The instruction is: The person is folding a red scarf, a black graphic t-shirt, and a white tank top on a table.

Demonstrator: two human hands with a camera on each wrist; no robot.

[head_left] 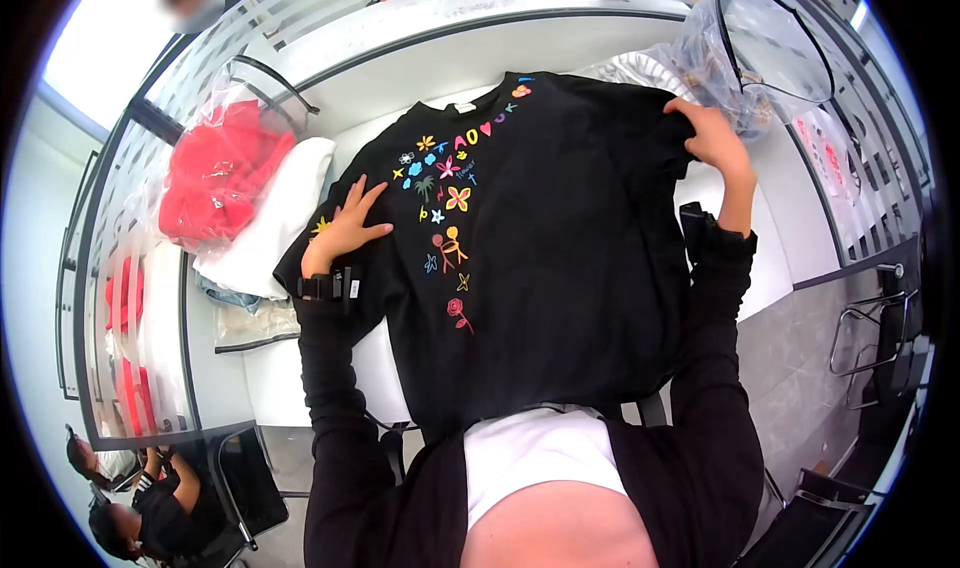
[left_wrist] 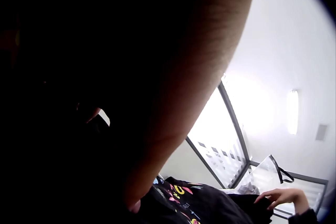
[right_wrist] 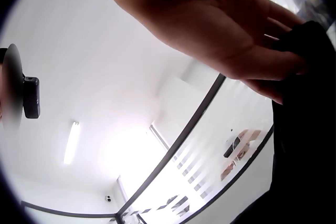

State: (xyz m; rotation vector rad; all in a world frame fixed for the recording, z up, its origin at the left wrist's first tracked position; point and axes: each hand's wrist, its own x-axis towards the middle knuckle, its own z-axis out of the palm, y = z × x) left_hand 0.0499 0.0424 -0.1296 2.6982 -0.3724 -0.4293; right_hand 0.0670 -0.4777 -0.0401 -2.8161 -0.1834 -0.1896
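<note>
We see the black shirt (head_left: 570,228) laid out across the white table (head_left: 270,383), its collar at the far side and its hem at the near side by the person's body, with the colourful prints facing up. The left hand (head_left: 345,228) rests on the left sleeve and chest with fingers spread, which we judge steadies the cloth against sliding. The right hand (head_left: 712,138) pinches the end of the right sleeve between thumb and fingers, perhaps to draw it straight. Around the shirt, we find bare tabletop in a strip on the right and a patch at the near left. Elsewhere room is tighter: a white folded garment (head_left: 300,188) and a plastic-wrapped red garment (head_left: 225,173) crowd the left, a clear bag (head_left: 770,43) with a black handle stands at the far right just beyond the right hand, and a low partition (head_left: 560,43) bounds the far side.
</note>
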